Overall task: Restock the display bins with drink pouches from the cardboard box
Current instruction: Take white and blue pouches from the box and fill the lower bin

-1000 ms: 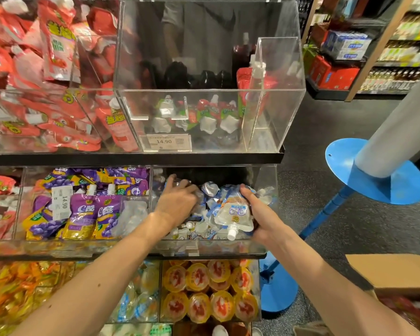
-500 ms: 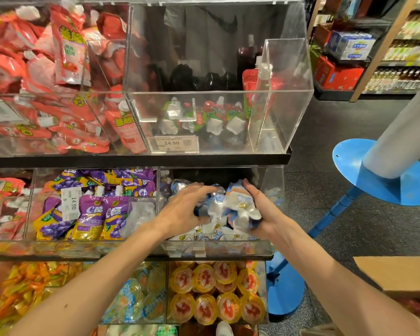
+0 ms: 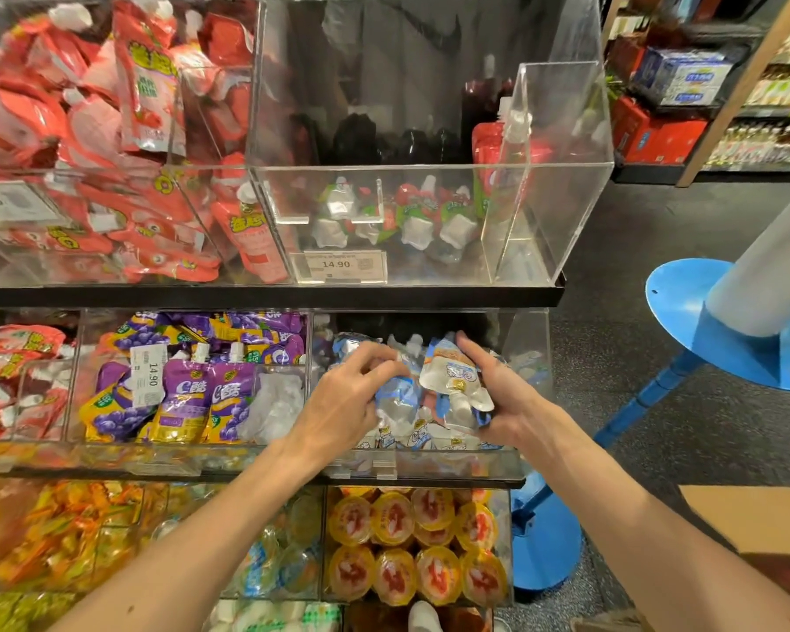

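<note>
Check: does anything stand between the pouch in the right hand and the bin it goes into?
Nothing visible does. The right hand holds the white pouch over the pile inside the open bin. The left hand grips a blue pouch beside it, not beneath.

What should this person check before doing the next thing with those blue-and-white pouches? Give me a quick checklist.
1. Right hand grips a blue-white pouch: ok.
2. Both hands are over the bin that holds the pile of like pouches: ok.
3. Left hand grips something in the pile: cannot tell.
4. Room left at the bin's back: cannot tell.
5. Cardboard box close by, lower right: ok; its contents: cannot tell.
</note>
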Demonstrator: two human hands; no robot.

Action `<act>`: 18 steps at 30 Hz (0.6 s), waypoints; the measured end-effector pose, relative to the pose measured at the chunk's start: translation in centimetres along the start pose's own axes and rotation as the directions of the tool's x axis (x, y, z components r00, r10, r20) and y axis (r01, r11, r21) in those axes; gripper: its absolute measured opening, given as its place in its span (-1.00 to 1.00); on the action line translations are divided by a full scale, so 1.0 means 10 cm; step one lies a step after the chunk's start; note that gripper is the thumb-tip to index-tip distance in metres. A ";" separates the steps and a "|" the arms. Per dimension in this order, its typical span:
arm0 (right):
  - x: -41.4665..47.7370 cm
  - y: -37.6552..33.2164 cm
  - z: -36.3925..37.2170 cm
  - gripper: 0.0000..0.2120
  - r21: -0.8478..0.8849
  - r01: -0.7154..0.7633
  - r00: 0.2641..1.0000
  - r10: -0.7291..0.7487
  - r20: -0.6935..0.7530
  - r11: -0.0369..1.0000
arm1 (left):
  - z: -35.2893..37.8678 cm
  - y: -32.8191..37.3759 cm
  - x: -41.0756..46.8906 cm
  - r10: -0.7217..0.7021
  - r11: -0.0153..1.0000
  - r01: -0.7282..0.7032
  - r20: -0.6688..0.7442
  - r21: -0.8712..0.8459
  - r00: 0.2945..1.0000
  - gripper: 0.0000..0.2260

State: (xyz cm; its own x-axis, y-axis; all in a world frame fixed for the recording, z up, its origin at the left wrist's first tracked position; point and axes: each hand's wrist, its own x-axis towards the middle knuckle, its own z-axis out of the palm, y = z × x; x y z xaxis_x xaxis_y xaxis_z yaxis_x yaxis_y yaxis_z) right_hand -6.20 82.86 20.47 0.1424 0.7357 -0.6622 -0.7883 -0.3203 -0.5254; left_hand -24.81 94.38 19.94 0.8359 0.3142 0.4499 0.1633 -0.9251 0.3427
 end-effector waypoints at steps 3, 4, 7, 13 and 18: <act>0.01 -0.04 -0.07 -0.50 -0.011 0.053 0.997 -0.053 -0.055 0.999 | -0.02 -0.03 0.10 -0.046 0.989 0.050 -0.030 0.139 0.998 -0.56; 0.01 -0.06 -0.09 -0.50 -0.010 0.061 0.996 -0.062 -0.057 0.998 | -0.01 -0.05 0.14 -0.083 0.980 0.084 -0.013 0.181 0.996 -0.56; 0.08 -0.05 -0.15 -0.51 -0.035 0.050 0.996 -0.053 -0.067 0.998 | 0.00 -0.06 0.29 -0.220 0.940 0.190 0.078 0.283 0.972 -0.54; 0.11 0.01 -0.17 -0.53 -0.039 0.049 0.995 -0.052 -0.089 0.998 | 0.02 -0.06 0.51 -0.430 0.823 0.353 0.083 0.445 0.899 -0.64; 0.15 -0.03 -0.14 -0.48 -0.167 0.139 0.975 -0.164 -0.149 0.976 | -0.07 -0.06 0.48 -0.495 0.789 0.429 0.042 0.439 0.868 -0.70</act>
State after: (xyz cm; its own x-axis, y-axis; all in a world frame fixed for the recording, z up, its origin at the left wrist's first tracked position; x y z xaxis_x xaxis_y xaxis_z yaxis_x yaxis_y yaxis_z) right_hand -4.92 83.25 18.95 0.3578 0.6808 -0.6391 -0.6494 -0.3104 -0.6942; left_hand -21.22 96.57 22.46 0.6665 0.7219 0.1864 0.7177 -0.6889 0.1018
